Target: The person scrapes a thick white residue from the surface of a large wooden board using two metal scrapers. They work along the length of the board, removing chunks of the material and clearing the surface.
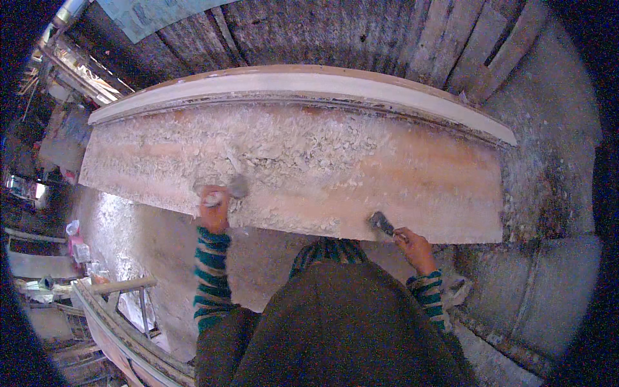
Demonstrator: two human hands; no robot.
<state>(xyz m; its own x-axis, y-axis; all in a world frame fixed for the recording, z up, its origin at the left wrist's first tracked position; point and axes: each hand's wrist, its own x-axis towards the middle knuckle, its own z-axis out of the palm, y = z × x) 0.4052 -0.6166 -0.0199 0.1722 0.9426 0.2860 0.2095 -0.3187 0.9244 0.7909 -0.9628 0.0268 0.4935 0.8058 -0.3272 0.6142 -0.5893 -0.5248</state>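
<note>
A long wooden board (pixel 438 187) lies in front of me, its left and middle parts covered with pale clay-like crumbs (pixel 309 151). My left hand (pixel 214 205) is closed over the board's near left part, blurred by motion. Something whitish shows at its fingers, and beside them is a blurred grey rounded shape (pixel 238 186); I cannot make out what is held. Near the front edge on the right, my right hand (pixel 416 249) grips a short tool with a dark flat head (pixel 380 222), resembling a scraper. Its head is over the barer wood.
A long strip with a white face (pixel 303 84) runs along the board's far edge. Corrugated sheets (pixel 322 32) stand behind it. At the lower left are a curved frame (pixel 116 329) and a metal bar (pixel 126 284). Grey panels (pixel 496 277) lie at right.
</note>
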